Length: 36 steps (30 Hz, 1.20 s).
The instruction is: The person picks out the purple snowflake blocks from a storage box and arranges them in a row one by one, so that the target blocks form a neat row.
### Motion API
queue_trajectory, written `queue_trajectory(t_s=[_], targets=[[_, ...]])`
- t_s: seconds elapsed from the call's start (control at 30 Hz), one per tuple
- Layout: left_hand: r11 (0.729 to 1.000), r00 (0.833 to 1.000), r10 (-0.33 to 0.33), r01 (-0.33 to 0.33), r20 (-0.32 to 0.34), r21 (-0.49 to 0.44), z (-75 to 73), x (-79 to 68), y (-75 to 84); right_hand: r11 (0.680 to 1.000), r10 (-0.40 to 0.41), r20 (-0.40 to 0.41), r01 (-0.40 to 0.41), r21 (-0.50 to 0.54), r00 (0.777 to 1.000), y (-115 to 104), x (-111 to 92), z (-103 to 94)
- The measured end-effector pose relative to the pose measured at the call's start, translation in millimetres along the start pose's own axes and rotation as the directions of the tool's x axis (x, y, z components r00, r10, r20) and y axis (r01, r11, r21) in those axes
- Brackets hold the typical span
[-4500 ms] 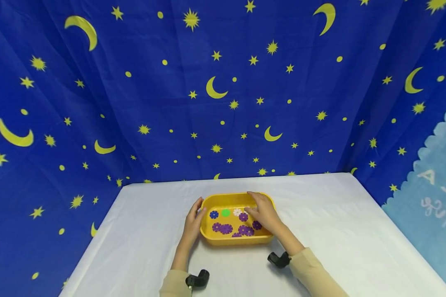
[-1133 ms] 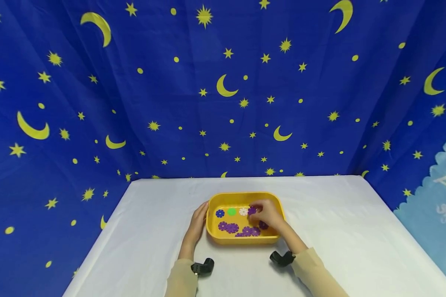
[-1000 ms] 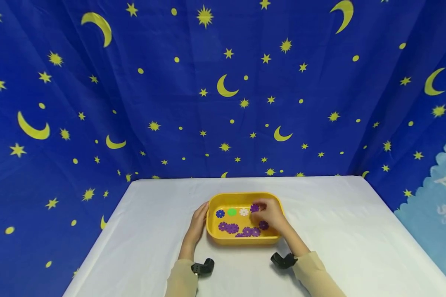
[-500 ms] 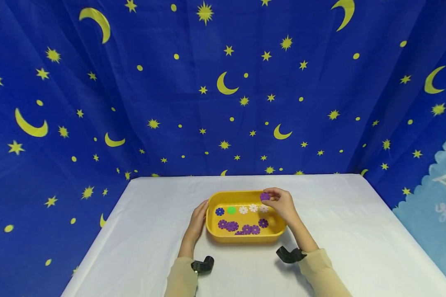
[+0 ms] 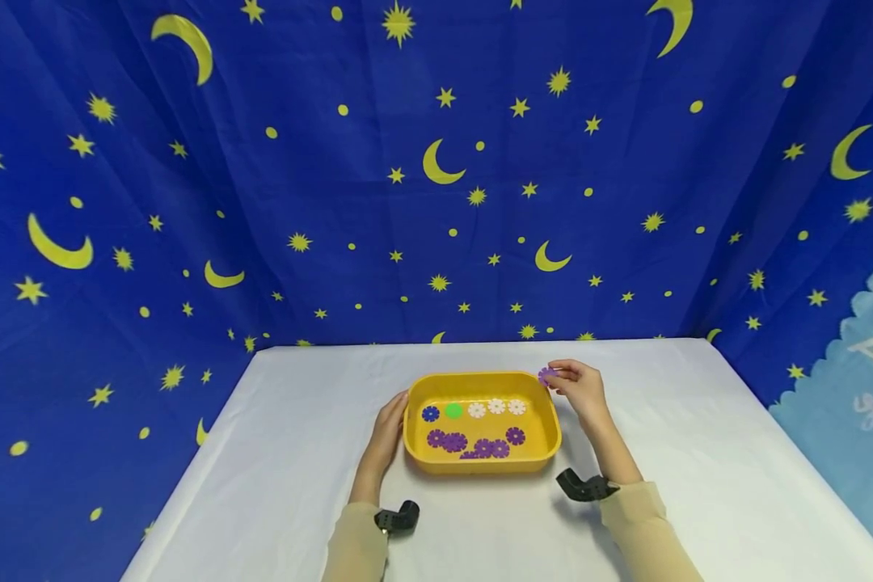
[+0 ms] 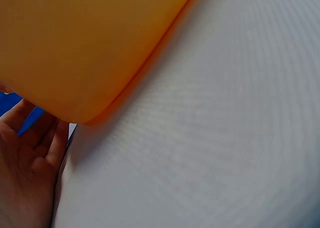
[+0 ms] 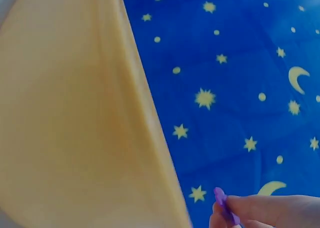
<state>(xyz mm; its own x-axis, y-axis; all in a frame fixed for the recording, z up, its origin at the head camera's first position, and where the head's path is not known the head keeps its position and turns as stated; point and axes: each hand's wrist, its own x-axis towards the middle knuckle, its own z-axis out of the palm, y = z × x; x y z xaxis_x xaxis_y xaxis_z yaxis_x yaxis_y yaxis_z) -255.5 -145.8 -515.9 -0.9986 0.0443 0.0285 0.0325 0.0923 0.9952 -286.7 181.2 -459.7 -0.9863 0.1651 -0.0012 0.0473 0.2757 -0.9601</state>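
Note:
A yellow plastic basin [image 5: 480, 466] stands on the white-covered table. My left hand [image 5: 384, 432] rests against the outside of its left end, fingers fairly straight; the left wrist view shows the palm and fingers [image 6: 46, 133] by the basin's wall. My right hand [image 5: 580, 392] pinches a purple snowflake disc [image 5: 547, 376] between thumb and fingertips, just beyond the basin's back right corner. In the right wrist view the purple disc [image 7: 227, 208] appears nearly edge-on. Inside lie several purple discs [image 5: 454, 442], white discs [image 5: 496, 406], a blue disc [image 5: 430, 414] and a plain-looking green disc [image 5: 454, 411].
White cloth [image 5: 276, 461] covers the table around the basin. A blue curtain [image 5: 364, 202] with yellow moons and stars hangs behind and at the sides. Black wrist cameras [image 5: 400, 517] sit on both forearms. Light blue fabric [image 5: 851, 404] hangs at the right.
My right hand has picked up a purple disc in the basin, lifted it and carried it right over the rim, uncovering white discs. My left hand stays at the basin's left end.

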Motion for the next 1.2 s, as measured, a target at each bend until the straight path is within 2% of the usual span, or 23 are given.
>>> queue_trajectory(t_s=[0.17, 0.57, 0.87, 0.93, 1.07, 1.2], targets=[[1.000, 1.000, -0.020, 0.020, 0.014, -0.002, 2.0, -1.5, 4.6, 1.000, 0.013, -0.033, -0.013, -0.006, 0.999, 12, 5, -8.2], [0.999, 1.000, 0.017, -0.017, 0.011, -0.037, 1.1, 18.2, 19.5, 0.999, 0.004, -0.057, -0.006, -0.050, 0.998, 18, 32, -12.6], [1.000, 0.999, 0.026, -0.025, 0.035, -0.017, -0.4, 24.3, 22.5, 0.989, 0.094, -0.044, -0.098, -0.111, 0.995, 26, 41, -11.3], [0.999, 0.999, 0.030, -0.029, 0.032, -0.020, -1.0, 26.3, 18.7, 0.986, 0.107, -0.034, -0.110, -0.124, 0.994, 28, 41, -10.6], [0.999, 1.000, 0.018, -0.017, 0.018, -0.031, -1.8, 29.5, 0.7, 0.980, 0.133, -0.015, -0.133, -0.145, 0.991, 36, 37, -8.4], [1.000, 1.000, -0.019, 0.019, -0.001, -0.003, -1.7, 20.5, -18.4, 0.978, 0.139, 0.002, -0.137, -0.159, 0.990, 51, 24, -4.7]])
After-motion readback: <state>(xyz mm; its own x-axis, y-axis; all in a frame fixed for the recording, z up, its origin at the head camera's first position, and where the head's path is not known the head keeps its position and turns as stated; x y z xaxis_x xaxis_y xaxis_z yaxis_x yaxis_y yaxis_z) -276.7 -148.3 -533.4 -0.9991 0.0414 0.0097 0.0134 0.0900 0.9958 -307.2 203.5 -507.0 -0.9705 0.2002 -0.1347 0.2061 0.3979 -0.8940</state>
